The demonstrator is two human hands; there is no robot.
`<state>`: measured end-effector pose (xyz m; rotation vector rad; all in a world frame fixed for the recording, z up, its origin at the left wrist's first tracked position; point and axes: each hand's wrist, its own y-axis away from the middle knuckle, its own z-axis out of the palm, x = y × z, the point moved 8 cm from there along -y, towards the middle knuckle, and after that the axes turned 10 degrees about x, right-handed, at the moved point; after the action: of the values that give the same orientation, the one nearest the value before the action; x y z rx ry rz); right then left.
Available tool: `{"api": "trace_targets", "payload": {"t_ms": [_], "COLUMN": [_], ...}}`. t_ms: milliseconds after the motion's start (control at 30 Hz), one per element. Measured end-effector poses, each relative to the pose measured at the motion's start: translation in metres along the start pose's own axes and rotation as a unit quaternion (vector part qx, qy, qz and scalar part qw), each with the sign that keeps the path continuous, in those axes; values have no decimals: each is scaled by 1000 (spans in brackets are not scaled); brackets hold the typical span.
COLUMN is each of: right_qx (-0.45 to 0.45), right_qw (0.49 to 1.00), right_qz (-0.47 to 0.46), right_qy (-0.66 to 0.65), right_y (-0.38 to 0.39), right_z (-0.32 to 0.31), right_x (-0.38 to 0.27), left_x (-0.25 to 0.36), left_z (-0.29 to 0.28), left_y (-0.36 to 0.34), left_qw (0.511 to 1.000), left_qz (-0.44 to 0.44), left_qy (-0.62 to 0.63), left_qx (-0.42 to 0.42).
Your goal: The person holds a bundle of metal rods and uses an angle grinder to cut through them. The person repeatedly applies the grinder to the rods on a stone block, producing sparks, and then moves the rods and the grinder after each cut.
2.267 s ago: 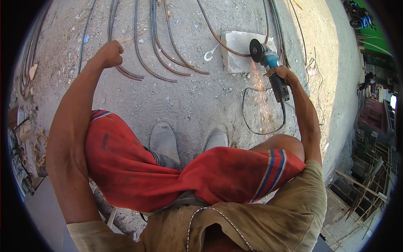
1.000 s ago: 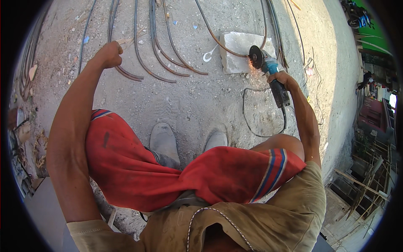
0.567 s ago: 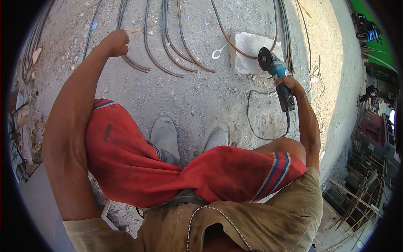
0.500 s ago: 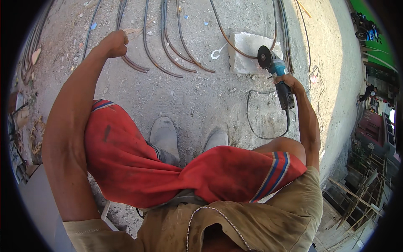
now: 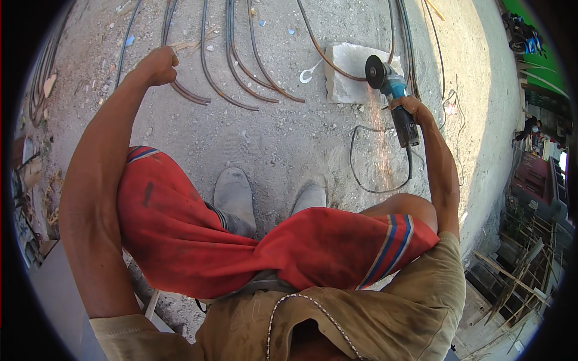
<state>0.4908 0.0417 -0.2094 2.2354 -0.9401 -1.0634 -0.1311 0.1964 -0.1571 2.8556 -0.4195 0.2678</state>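
Note:
My right hand (image 5: pixel 404 108) is wrapped round a teal and black angle grinder (image 5: pixel 397 90), held upright with its body towards me. Its dark cutting disc (image 5: pixel 376 72) meets a bent steel rod (image 5: pixel 337 68) lying over a pale stone block (image 5: pixel 346 57). Orange sparks (image 5: pixel 382 144) stream from there towards my right knee. Far to the left, my left hand (image 5: pixel 159 66) is closed where a pair of steel rods (image 5: pixel 189 94) passes through or under it; the fingers' inner side is hidden.
More curved steel rods (image 5: pixel 211 78) lie on the gravelly ground between my hands. The grinder's black cable (image 5: pixel 355 162) loops below it. A white ring-shaped piece (image 5: pixel 307 74) lies beside the block. My shoes (image 5: pixel 233 195) stand below the rods. A motorcycle (image 5: pixel 524 39) is at far right.
Sparks now fly below the disc where none showed before. The grinder sits slightly higher in the picture, and the whole view has shifted a little. My left hand keeps its place at the rods.

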Motion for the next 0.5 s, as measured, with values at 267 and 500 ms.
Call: {"api": "trace_targets", "payload": {"t_ms": [267,500], "right_qx": [17,6], "right_qw": [997,998], "right_qz": [54,53], "right_qy": [45,30], "right_y": [7,5], "right_z": [-3,-3], "right_x": [15,30], "left_x": [4,3], "left_z": [-3,3], "left_y": [-3,-8], "left_qw": [999,1000], "left_qz": [7,21], "left_qy": [37,10], "left_qx": [25,-1]}}
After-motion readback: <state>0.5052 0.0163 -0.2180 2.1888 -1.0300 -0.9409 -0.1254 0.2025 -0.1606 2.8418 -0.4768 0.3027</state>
